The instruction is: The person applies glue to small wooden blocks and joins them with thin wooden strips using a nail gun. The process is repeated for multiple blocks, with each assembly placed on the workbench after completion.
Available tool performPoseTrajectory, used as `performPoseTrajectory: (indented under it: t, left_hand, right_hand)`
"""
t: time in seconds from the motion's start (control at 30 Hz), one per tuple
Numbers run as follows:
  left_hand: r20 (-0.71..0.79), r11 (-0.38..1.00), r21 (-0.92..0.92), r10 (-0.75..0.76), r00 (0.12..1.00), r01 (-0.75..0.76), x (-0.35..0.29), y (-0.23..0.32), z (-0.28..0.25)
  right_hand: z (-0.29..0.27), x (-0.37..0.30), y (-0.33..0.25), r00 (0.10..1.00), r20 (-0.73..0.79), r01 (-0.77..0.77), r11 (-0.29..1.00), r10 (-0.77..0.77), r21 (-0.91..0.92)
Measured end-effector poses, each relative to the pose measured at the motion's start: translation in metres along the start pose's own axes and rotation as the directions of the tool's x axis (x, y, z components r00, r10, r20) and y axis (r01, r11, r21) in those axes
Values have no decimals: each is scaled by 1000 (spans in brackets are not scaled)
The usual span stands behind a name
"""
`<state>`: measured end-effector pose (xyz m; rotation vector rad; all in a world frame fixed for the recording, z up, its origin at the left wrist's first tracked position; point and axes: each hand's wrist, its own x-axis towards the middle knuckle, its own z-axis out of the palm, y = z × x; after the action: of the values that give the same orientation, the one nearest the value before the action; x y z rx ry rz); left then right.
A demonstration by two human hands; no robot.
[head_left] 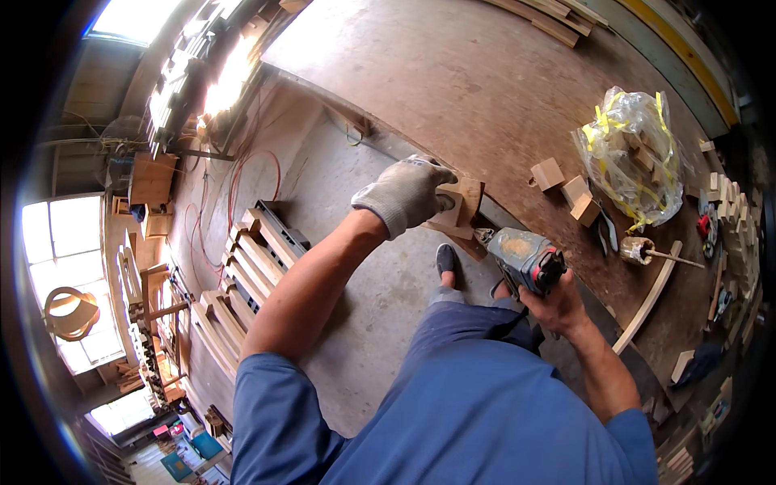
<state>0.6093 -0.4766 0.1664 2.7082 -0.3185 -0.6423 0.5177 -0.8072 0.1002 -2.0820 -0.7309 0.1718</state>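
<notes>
From my distant post I look down through the head camera on the two hands, which work at the near edge of a broad brown wooden workbench (pixel 453 97). The left hand (pixel 404 194), which wears a pale grey knitted glove, is closed on a light-brown angular wooden piece (pixel 471 202), with the thumb against the near side. This piece is at the bench edge, in front of the body. The bare right hand (pixel 558 301) is wrapped around a grey and black handheld power tool with a small red part (pixel 521 257). The front end of the tool points toward the lower end of the piece; whether they are touching, I cannot tell. On the bench, to the right, I see small pale wooden blocks (pixel 548 173), and just beyond them a crumpled clear plastic bag with yellow strips (pixel 669 190). Near the blocks lie grey-handled pliers (pixel 610 233), and farther right is a round container with a thin stick (pixel 636 250). A curved pale wooden strip (pixel 651 301) lies nearer to the body. On the left, slatted pale wooden frames (pixel 257 257) stand above the grey concrete floor (pixel 356 356).
</notes>
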Motion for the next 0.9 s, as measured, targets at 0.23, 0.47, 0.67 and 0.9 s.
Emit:
performPoseTrajectory:
  t: [0.23, 0.47, 0.67, 0.9]
  left_hand:
    - [110, 999, 38, -27, 994, 23, 7, -5, 3]
    - [180, 993, -58, -90, 980, 102, 12, -4, -4]
    - [150, 994, -80, -66, 986, 78, 12, -6, -4]
    - [-22, 993, -37, 114, 993, -115, 2, -8, 4]
  right_hand:
    - [8, 6, 13, 999, -5, -31, 998, 32, 60]
    - [2, 24, 11, 999, 30, 27, 993, -30, 111]
    - [0, 26, 16, 998, 32, 57, 998, -56, -12]
    - [-3, 35, 12, 971, 178, -192, 966, 161, 175]
